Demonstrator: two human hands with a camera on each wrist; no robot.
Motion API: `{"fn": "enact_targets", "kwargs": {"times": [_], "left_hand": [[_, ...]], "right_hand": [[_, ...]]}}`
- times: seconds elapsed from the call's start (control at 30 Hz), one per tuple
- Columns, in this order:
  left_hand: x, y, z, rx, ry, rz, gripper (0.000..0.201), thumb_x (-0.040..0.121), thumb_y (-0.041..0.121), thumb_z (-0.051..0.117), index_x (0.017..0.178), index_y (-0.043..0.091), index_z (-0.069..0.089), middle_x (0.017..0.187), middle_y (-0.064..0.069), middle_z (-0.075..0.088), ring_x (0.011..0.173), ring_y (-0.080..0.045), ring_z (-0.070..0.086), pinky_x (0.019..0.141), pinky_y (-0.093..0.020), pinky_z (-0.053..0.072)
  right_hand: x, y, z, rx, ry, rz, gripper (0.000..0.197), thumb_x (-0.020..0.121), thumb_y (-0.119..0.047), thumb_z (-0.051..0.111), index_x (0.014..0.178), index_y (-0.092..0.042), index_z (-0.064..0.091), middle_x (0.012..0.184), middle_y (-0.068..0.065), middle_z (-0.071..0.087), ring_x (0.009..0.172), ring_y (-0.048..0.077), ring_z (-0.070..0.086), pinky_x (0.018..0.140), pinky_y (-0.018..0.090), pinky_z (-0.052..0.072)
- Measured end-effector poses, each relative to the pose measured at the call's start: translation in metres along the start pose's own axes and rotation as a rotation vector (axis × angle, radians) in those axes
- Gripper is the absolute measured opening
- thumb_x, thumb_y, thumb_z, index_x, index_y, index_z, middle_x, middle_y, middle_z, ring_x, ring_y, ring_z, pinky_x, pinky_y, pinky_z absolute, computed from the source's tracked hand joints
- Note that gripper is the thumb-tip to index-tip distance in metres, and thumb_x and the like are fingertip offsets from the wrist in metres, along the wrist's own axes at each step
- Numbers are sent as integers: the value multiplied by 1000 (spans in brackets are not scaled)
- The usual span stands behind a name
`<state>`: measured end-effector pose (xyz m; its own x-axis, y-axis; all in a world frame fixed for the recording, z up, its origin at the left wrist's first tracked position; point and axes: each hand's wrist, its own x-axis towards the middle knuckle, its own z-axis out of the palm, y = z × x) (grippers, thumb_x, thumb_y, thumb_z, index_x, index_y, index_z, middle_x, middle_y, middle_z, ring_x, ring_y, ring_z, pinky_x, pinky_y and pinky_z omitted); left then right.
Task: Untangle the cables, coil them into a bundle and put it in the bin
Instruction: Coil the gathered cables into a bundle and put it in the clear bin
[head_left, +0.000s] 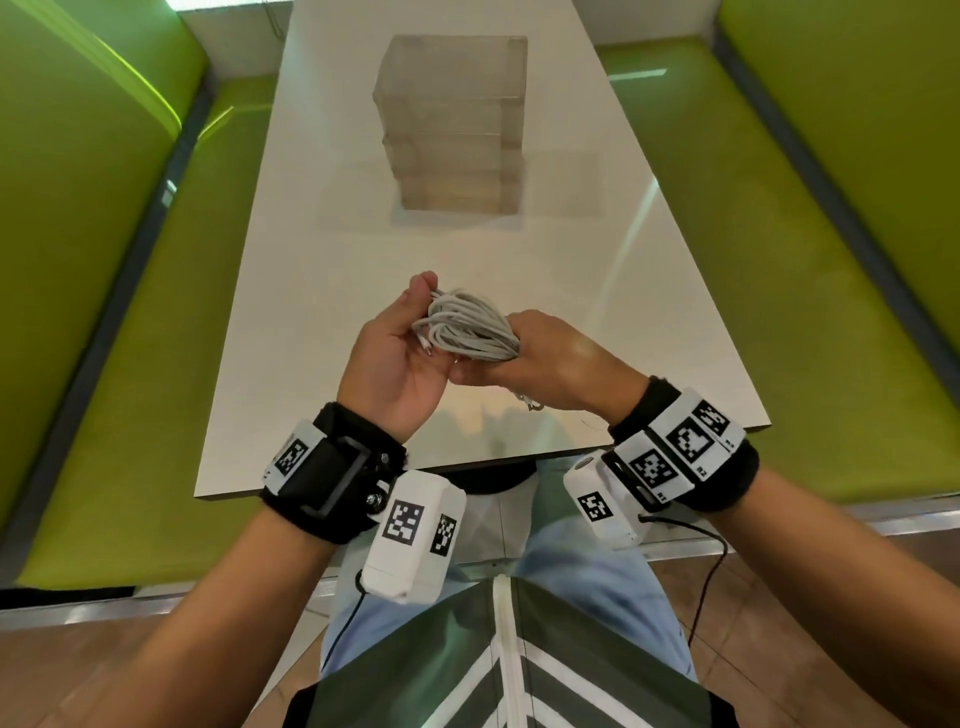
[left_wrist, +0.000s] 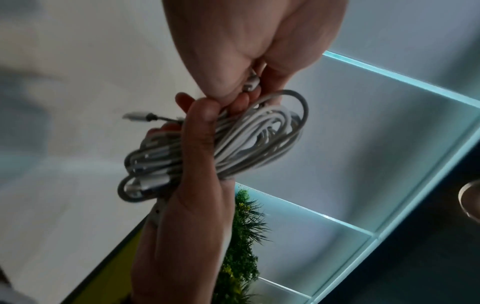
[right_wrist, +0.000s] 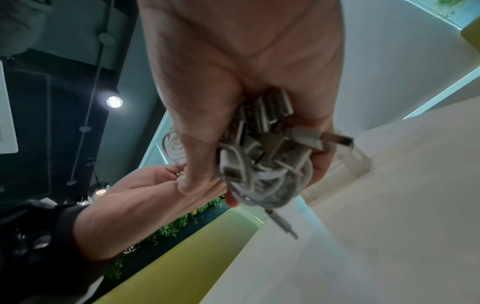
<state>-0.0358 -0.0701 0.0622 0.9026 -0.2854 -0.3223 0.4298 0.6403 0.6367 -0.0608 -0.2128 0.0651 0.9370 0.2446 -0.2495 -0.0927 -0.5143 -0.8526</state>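
Note:
A coiled bundle of white and grey cables is held above the near part of the white table. My right hand grips its right side, thumb lying across the loops, with several metal plugs bunched in the palm. My left hand holds the left end of the coil and pinches a plug at its fingertips. One plug end sticks out toward the left palm, and another dangles under my right hand. The clear plastic bin stands farther back on the table.
Green bench seats run along both sides of the table. The table's near edge lies just under my wrists. Bare tabletop shows between the hands and the bin.

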Motion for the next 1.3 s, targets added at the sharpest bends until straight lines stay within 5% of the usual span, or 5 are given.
{"fn": "enact_targets", "kwargs": {"times": [0.47, 0.77, 1.07, 1.17, 1.3], "left_hand": [[-6, -27, -9, 494, 99, 181, 45, 101, 43, 31, 132, 20, 54, 127, -9, 63, 121, -19, 57, 108, -40, 40], [-3, -15, -3, 499, -69, 98, 78, 67, 80, 52, 109, 15, 60, 100, -6, 68, 96, -17, 67, 80, -31, 54], [-2, -14, 3, 326, 75, 169, 24, 75, 2, 75, 89, 10, 56, 75, -10, 69, 83, -25, 71, 67, -31, 55], [-4, -8, 3, 274, 82, 146, 20, 80, 4, 68, 94, 7, 53, 71, -8, 66, 69, -17, 70, 57, -27, 54], [-3, -7, 1, 294, 80, 113, 10, 80, 14, 69, 81, 11, 59, 69, -6, 64, 72, -16, 70, 62, -26, 56]], "right_hand": [[-4, 2, -1, 431, 62, -24, 17, 87, -24, 65, 91, -7, 65, 75, 22, 66, 55, 19, 62, 47, 23, 46], [-1, -1, 22, 243, 33, 79, 23, 89, -20, 57, 76, -3, 66, 64, 10, 67, 38, 11, 53, 34, 17, 34], [0, -5, 19, 186, -220, -16, 10, 89, -9, 55, 80, -7, 60, 67, 1, 62, 54, 2, 57, 49, 17, 45], [3, 3, 15, 400, -402, -92, 18, 93, -6, 53, 106, 7, 53, 98, 29, 61, 89, 25, 61, 82, 41, 51], [11, 9, 13, 357, -475, -156, 10, 94, -5, 51, 85, -6, 55, 75, 13, 63, 69, 28, 62, 68, 39, 52]]}}
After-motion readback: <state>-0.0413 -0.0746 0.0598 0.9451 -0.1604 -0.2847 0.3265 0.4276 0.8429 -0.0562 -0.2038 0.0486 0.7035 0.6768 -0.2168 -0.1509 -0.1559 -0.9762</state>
